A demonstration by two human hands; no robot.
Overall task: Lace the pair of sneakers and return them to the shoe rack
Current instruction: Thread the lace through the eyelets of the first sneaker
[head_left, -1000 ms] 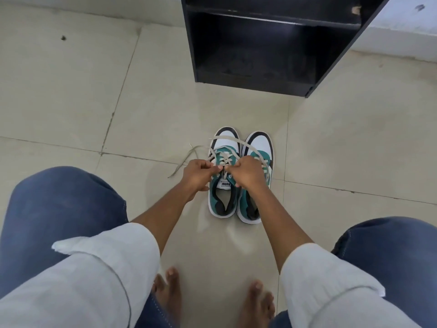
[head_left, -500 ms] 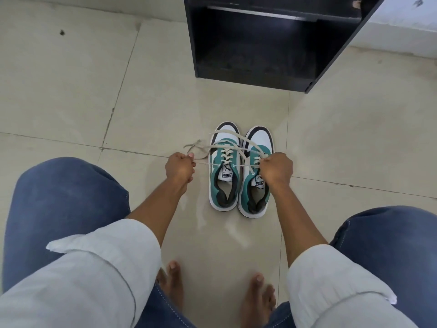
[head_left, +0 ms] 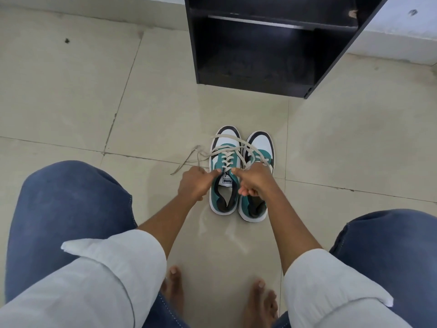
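Note:
Two teal, white and black sneakers stand side by side on the floor, toes toward the rack. The left sneaker (head_left: 224, 171) has a cream lace (head_left: 214, 151) threaded up its eyelets, its loose ends looping over both toes and trailing left across the floor. My left hand (head_left: 196, 184) pinches one lace end at the left top eyelet. My right hand (head_left: 254, 179) pinches the other end at the right top eyelet and covers part of the right sneaker (head_left: 256, 204). The black shoe rack (head_left: 255, 43) stands open just beyond the shoes.
I squat on beige floor tiles (head_left: 71, 91), with my knees in blue jeans at both sides and bare feet (head_left: 175, 285) near the bottom. A white wall base (head_left: 402, 39) runs behind the rack at the right.
Half a second ago my hands were spread wide, pulling the lace ends out sideways. Now both hands have come back together at the top of the left sneaker's tongue.

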